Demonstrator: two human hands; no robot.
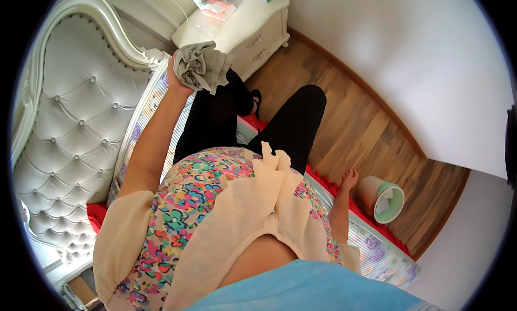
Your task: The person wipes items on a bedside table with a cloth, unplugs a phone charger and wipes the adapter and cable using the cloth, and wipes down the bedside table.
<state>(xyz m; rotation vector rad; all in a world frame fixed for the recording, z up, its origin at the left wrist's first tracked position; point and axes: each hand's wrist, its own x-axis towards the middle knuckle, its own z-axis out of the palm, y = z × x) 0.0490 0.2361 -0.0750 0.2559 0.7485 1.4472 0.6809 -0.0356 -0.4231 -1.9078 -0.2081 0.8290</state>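
Note:
A crumpled grey cloth [201,67] is bunched in my left hand [179,77], which is raised at the upper left, near the white nightstand [258,33]. The cloth hides part of my fingers. My right hand [349,180] is low at the right, beside the red edge of the bed, with its fingers apart and slightly curled and nothing visible in them. Just right of it, a bin [371,192] with a pale green inside stands on the wooden floor, some white paper in it.
I sit on a bed with a patterned cover [371,246]. Its tufted silver headboard [81,122] rises at the left. Tissues [218,9] and small containers stand on the nightstand. Wood floor [344,122] and a white wall [404,52] lie to the right.

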